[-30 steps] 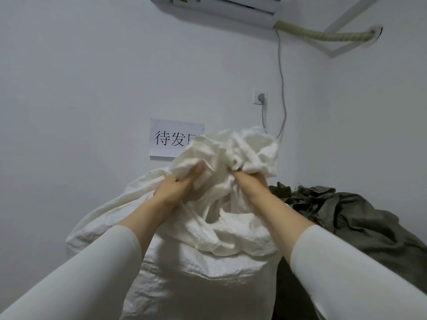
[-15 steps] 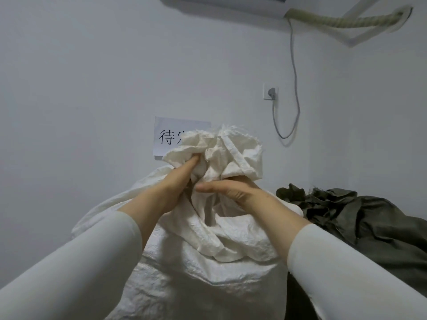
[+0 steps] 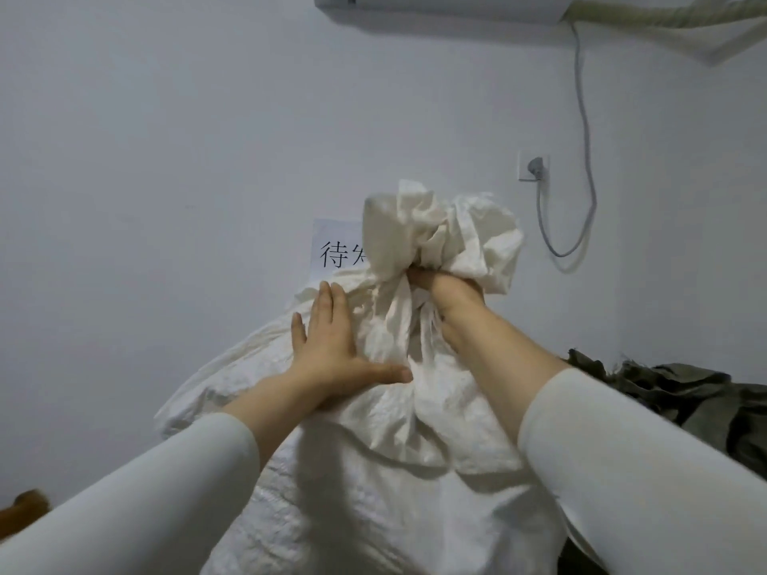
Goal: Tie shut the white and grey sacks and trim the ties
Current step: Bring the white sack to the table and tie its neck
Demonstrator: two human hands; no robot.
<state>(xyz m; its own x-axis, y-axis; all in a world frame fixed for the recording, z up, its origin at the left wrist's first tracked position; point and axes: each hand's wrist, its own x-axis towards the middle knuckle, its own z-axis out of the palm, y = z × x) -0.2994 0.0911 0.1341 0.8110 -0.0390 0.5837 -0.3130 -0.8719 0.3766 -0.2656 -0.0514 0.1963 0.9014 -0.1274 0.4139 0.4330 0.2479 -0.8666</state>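
With my right hand [image 3: 446,294] clenched on the gathered neck of the white sack [image 3: 394,491] before me and my left hand [image 3: 332,346] flat and spread on its left shoulder, any slackening risks the untied neck springing open.

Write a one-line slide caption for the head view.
Right hand grips the white sack's bunched neck; left hand presses flat beside it; grey sack waits at right.

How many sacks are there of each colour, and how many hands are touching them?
White sack: 1
Grey sack: 1
Hands on the white sack: 2, the left hand laid flat on it and the right hand in a grip around its bunched neck
Hands on the grey sack: 0
Total: 2 sacks, 2 hands
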